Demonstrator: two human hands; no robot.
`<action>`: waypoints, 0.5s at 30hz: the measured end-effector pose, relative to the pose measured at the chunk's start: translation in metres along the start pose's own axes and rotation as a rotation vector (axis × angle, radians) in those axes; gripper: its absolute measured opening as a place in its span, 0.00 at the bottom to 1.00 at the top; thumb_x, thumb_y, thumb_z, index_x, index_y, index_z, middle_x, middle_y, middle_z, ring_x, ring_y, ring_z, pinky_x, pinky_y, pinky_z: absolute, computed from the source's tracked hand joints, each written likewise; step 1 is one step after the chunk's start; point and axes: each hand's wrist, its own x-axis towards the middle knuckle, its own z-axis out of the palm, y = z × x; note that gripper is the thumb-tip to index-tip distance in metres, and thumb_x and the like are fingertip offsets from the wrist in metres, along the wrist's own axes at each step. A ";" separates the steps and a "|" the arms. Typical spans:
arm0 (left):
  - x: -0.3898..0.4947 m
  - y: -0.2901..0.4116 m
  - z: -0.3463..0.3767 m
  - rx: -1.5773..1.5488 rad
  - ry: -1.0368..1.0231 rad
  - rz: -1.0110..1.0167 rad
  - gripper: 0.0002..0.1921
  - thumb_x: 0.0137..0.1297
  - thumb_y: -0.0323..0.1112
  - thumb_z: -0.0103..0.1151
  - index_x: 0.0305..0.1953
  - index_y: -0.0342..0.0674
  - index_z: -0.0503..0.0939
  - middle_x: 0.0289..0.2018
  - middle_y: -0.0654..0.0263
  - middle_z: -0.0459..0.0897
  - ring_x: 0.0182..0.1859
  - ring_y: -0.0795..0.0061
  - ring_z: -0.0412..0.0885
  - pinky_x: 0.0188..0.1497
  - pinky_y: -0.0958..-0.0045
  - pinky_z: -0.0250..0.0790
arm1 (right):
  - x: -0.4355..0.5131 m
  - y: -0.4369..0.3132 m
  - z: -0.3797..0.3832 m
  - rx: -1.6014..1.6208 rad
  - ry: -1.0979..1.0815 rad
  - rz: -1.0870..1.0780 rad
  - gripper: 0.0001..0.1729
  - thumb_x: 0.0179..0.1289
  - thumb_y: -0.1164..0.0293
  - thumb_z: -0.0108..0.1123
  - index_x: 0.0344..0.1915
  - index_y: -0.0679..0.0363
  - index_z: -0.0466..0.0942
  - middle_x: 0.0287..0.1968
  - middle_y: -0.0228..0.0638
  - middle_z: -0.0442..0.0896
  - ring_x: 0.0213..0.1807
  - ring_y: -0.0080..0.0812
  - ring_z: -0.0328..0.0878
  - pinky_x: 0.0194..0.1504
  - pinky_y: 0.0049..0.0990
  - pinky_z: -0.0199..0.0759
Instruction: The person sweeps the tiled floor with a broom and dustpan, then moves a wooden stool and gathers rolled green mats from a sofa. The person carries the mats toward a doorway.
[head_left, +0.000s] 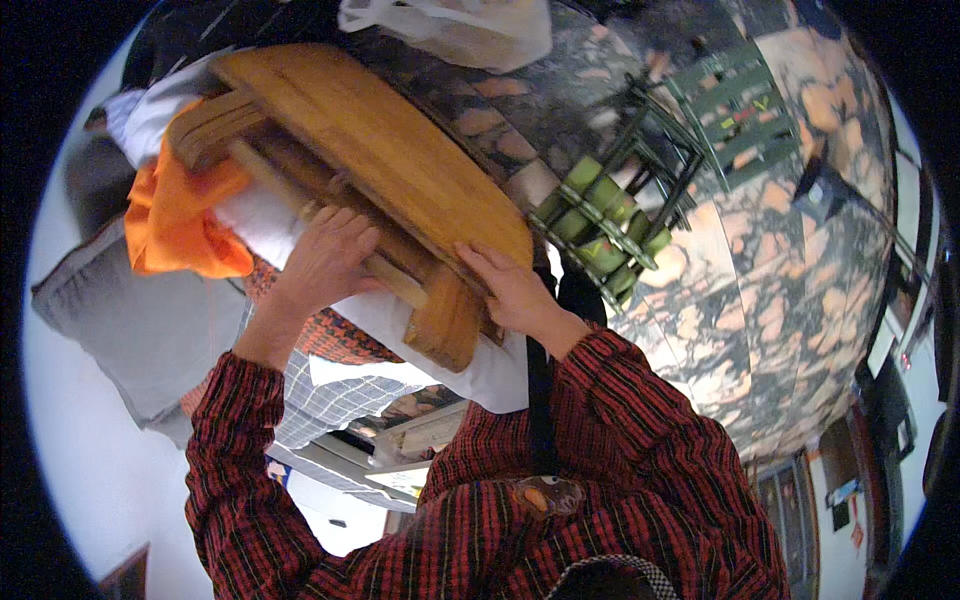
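A small wooden table (390, 161) is tilted on its side before me, its rounded top facing up and away. Its wooden underside rails and legs face my body. Curled over a rail (397, 281) of the underside is my left hand (330, 255). My right hand (517, 292) holds the near right edge of the tabletop, fingers lying on its surface and the thumb side out of clear view. Close to that hand is a thick wooden leg (450, 319). Beneath the table lies white cloth (480, 375), and orange cloth (187, 225) bunches by its left end.
A folding chair with green camouflage fabric (600, 217) stands to the right on the patterned stone floor (720, 315). Beyond it is a dark green slatted panel (735, 112). A white plastic bag (472, 34) sits at the top. A grey cushion (142, 322) is at left.
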 end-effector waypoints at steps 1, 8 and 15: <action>0.002 0.002 -0.004 -0.004 -0.067 -0.035 0.31 0.41 0.59 0.73 0.39 0.40 0.77 0.39 0.60 0.77 0.49 0.55 0.74 0.59 0.56 0.63 | -0.001 0.000 0.002 -0.014 0.025 -0.004 0.50 0.51 0.83 0.57 0.76 0.48 0.56 0.70 0.49 0.66 0.70 0.54 0.65 0.68 0.40 0.64; 0.016 0.018 -0.025 -0.052 -0.072 -0.094 0.25 0.58 0.57 0.65 0.40 0.38 0.77 0.38 0.60 0.76 0.48 0.54 0.73 0.59 0.55 0.61 | -0.014 0.040 0.004 0.140 0.158 0.005 0.36 0.60 0.71 0.65 0.69 0.55 0.67 0.64 0.45 0.75 0.64 0.49 0.73 0.62 0.39 0.71; 0.050 0.068 -0.011 -0.094 0.181 -0.431 0.19 0.61 0.44 0.67 0.46 0.38 0.77 0.42 0.57 0.79 0.51 0.52 0.75 0.59 0.54 0.63 | -0.083 0.173 -0.013 -0.079 0.393 0.368 0.20 0.60 0.64 0.67 0.50 0.61 0.79 0.53 0.45 0.81 0.53 0.47 0.80 0.51 0.43 0.77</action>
